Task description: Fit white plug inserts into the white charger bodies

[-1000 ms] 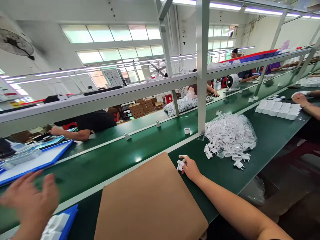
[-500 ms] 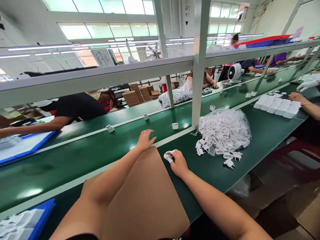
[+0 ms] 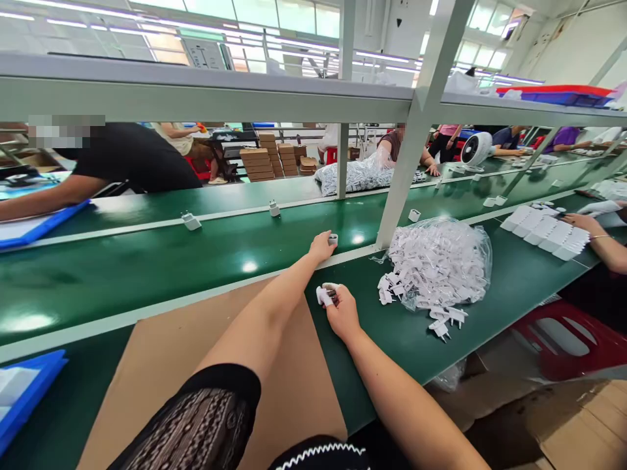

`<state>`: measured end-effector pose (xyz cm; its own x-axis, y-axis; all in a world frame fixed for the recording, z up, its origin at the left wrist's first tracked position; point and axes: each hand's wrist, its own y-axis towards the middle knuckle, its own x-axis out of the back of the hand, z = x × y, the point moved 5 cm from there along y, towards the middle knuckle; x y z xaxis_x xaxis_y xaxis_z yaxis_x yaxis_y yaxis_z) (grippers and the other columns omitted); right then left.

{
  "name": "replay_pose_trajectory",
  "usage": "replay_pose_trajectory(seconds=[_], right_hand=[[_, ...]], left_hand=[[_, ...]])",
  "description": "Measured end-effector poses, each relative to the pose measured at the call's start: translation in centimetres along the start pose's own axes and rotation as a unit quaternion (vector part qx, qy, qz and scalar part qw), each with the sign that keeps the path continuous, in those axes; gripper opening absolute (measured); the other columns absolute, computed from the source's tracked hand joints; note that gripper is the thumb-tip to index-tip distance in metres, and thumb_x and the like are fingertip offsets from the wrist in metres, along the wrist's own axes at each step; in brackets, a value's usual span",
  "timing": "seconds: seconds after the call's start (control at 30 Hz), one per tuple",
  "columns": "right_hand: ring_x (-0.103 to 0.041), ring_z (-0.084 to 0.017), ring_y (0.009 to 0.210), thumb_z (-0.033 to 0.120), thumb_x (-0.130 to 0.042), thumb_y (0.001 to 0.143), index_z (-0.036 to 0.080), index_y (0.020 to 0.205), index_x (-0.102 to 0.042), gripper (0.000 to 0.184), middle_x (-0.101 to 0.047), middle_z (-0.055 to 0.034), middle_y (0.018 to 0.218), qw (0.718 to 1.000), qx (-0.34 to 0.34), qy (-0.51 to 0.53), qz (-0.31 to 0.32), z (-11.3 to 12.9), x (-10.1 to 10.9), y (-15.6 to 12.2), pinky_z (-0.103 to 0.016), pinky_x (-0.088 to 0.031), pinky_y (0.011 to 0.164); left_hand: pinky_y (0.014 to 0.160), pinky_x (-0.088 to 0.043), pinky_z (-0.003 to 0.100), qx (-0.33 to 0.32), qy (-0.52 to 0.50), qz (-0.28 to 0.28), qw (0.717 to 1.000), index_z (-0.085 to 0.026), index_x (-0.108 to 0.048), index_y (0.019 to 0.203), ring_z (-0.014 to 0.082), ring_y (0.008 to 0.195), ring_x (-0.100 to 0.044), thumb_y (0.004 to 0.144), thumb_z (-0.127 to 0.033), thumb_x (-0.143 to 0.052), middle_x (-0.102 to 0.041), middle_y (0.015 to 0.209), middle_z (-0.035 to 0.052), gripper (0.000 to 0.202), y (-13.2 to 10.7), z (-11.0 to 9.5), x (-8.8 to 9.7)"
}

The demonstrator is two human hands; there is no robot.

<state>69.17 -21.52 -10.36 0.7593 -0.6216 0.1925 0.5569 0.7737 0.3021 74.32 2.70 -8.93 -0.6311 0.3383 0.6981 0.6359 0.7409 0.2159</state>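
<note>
Left hand (image 3: 321, 247) is stretched out over the green belt (image 3: 122, 261), fingers right at a little white case (image 3: 334, 239) sitting there. Looks like contact, but honestly can't tell if the grip is closed on it. That arm runs across a big sheet of cardboard (image 3: 304, 372) lying on the desk (image 3: 392, 352), and its black sleeve has a lacy pattern.

Right hand (image 3: 344, 312) is pinching a small white plug (image 3: 324, 297) between thumb and fingers, just above the desk and beside the cardboard's right edge. There's some white covering on the fingertips too.

Right of that hand there's a clear bag (image 3: 441, 261) stuffed with more white plugs, and a few loose ones (image 3: 439, 323) have ended up in front of it. Two white adapters (image 3: 191, 222) sit farther left along the belt, well apart from the left hand. A blue tray (image 3: 29, 405) with white pieces pokes in at bottom left. Over on the far right, a co-worker's hand (image 3: 582, 224) is next to some white blocks (image 3: 543, 228) lined up on the desk.
</note>
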Motion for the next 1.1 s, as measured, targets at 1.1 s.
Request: replay_pose_trajectory(seconds=[1.1], right_hand=[[-0.067,-0.023,0.099,0.021,-0.056,0.093,0.025,0.116,-0.073,0.029,-0.070,-0.0073,0.107,0.941,0.186,-0.183,0.213,9.1,-5.1,-0.3,-0.037,-0.056,0.090]], left_hand=[[0.077,-0.044,0.032,-0.063,-0.146,-0.006,0.987,-0.018,-0.072,0.088,0.0202,0.081,-0.058,0.085,-0.044,-0.072,-0.068,0.083,0.0035,0.026,-27.0,2.8,11.9]])
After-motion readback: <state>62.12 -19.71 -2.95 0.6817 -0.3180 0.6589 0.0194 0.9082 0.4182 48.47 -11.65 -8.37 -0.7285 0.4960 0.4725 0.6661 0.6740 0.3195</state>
